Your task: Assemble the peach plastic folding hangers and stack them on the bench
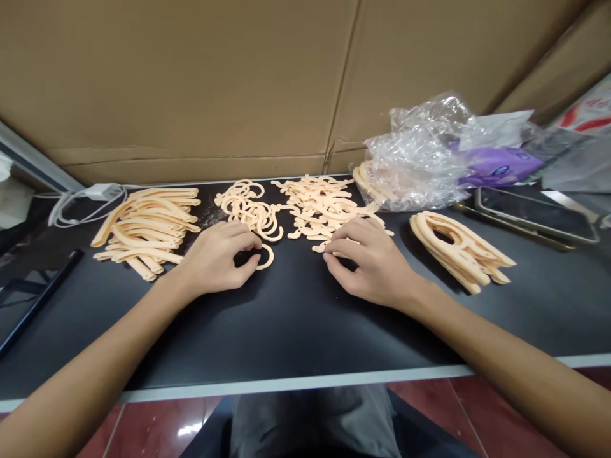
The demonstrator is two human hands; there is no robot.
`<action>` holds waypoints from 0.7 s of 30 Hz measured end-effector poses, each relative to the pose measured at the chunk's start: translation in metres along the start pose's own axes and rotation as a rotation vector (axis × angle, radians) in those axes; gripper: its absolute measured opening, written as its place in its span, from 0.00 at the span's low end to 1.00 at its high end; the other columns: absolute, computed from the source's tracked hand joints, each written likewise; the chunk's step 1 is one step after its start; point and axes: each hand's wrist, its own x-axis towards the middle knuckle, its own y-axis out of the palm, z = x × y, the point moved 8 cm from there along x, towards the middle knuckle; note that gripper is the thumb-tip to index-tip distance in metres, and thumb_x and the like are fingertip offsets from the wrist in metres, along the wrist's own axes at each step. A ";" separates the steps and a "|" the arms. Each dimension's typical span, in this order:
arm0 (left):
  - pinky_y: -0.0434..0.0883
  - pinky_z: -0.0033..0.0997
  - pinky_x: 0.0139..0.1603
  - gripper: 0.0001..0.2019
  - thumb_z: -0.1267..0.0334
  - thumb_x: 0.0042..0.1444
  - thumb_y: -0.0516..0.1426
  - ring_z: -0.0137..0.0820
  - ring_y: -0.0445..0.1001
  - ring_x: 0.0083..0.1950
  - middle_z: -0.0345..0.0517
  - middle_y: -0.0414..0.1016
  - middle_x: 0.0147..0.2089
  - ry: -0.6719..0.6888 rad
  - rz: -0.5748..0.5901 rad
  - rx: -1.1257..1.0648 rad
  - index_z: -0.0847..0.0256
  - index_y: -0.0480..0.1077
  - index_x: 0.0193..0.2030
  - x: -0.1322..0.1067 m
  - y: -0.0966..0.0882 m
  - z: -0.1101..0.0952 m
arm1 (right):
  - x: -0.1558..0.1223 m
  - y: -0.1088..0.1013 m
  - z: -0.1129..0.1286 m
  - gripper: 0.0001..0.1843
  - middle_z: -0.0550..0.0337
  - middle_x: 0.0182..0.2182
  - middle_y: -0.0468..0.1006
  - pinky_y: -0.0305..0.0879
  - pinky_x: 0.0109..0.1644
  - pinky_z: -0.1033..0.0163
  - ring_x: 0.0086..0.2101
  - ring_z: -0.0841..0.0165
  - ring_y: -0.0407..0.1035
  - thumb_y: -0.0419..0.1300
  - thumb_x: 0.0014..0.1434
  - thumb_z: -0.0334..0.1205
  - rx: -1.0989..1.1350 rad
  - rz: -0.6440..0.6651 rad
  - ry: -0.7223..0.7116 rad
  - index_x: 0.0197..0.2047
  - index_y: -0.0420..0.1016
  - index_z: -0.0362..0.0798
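Hands: we find both palm-down on the black surface (296, 318), near each other at its middle, with the forearms coming in over the near edge.
Left hand: the left hand (217, 257) is curled almost closed. Thumb and forefinger pinch the ring piece (268, 257), and the other fingers are tucked under the palm.
Right hand: the right hand (375, 264) is half closed with its fingers bent. Its fingertips (327, 256) come together on a small piece (319, 247) at the near edge of the loose heap (317, 200). We cannot tell how much of that piece is gripped.
Ring piece: pale peach plastic, a thin curved loop lying flat on the surface. It sits just in front of the hook pile (248, 208), and a narrow gap separates the two.
Small piece: same peach colour, short and flat, and partly hidden by the fingers.
Loose heap: we note many small peach parts tangled together, lying between the hook pile and the plastic bag (415, 165).
Long strips: a spread of curved strips (147, 226) lies left of the left hand, well apart from the ring piece.
Stacked parts: a neat fanned stack (458, 249) lies right of the right hand, clear of it.
Far right: a phone (534, 216) lies flat beside the bag.
Backdrop: cardboard (214, 83) stands along the far edge of the surface.
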 end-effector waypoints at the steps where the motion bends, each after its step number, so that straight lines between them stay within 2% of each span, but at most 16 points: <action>1: 0.68 0.35 0.41 0.08 0.62 0.60 0.56 0.35 0.74 0.38 0.45 0.76 0.36 -0.003 0.005 -0.008 0.62 0.75 0.39 0.000 0.000 -0.002 | 0.000 0.001 0.001 0.07 0.52 0.30 0.77 0.66 0.40 0.54 0.34 0.63 0.70 0.60 0.60 0.29 0.013 0.014 -0.001 0.30 0.75 0.45; 4: 0.67 0.36 0.43 0.10 0.57 0.60 0.59 0.35 0.74 0.39 0.44 0.76 0.36 0.026 0.024 -0.046 0.62 0.74 0.41 0.001 0.000 -0.011 | 0.000 0.003 0.003 0.07 0.53 0.29 0.76 0.66 0.39 0.55 0.33 0.64 0.68 0.60 0.59 0.29 0.045 0.029 -0.002 0.30 0.75 0.45; 7: 0.67 0.38 0.48 0.15 0.53 0.60 0.60 0.37 0.73 0.44 0.47 0.76 0.40 0.088 0.043 -0.083 0.62 0.74 0.46 0.000 0.000 -0.023 | 0.000 0.001 0.000 0.06 0.54 0.28 0.76 0.65 0.39 0.56 0.33 0.64 0.68 0.60 0.59 0.29 0.039 0.021 0.011 0.30 0.76 0.45; 11: 0.69 0.40 0.51 0.18 0.49 0.62 0.60 0.39 0.72 0.47 0.51 0.75 0.44 0.102 0.034 -0.079 0.62 0.74 0.49 -0.002 0.002 -0.031 | -0.001 0.000 -0.009 0.07 0.55 0.27 0.76 0.63 0.38 0.55 0.32 0.63 0.68 0.60 0.57 0.30 -0.096 0.015 0.055 0.28 0.75 0.45; 16: 0.70 0.39 0.46 0.13 0.61 0.70 0.51 0.36 0.73 0.40 0.50 0.77 0.38 0.114 0.039 -0.053 0.64 0.75 0.45 -0.004 0.007 -0.042 | -0.004 0.000 -0.017 0.10 0.58 0.23 0.73 0.61 0.36 0.55 0.29 0.65 0.64 0.60 0.55 0.30 -0.202 0.029 0.076 0.22 0.71 0.47; 19: 0.72 0.38 0.45 0.13 0.65 0.70 0.49 0.34 0.74 0.40 0.51 0.79 0.40 0.149 0.034 -0.234 0.64 0.75 0.47 -0.006 0.006 -0.054 | -0.004 0.003 -0.016 0.10 0.57 0.23 0.73 0.61 0.36 0.55 0.30 0.64 0.65 0.60 0.55 0.30 -0.166 0.054 0.072 0.23 0.71 0.47; 21: 0.73 0.37 0.45 0.12 0.67 0.70 0.49 0.33 0.75 0.40 0.50 0.80 0.40 0.144 -0.026 -0.398 0.64 0.74 0.49 -0.006 -0.001 -0.057 | -0.004 0.004 -0.016 0.10 0.57 0.23 0.73 0.61 0.36 0.54 0.31 0.63 0.65 0.60 0.55 0.31 -0.126 0.075 0.077 0.24 0.71 0.48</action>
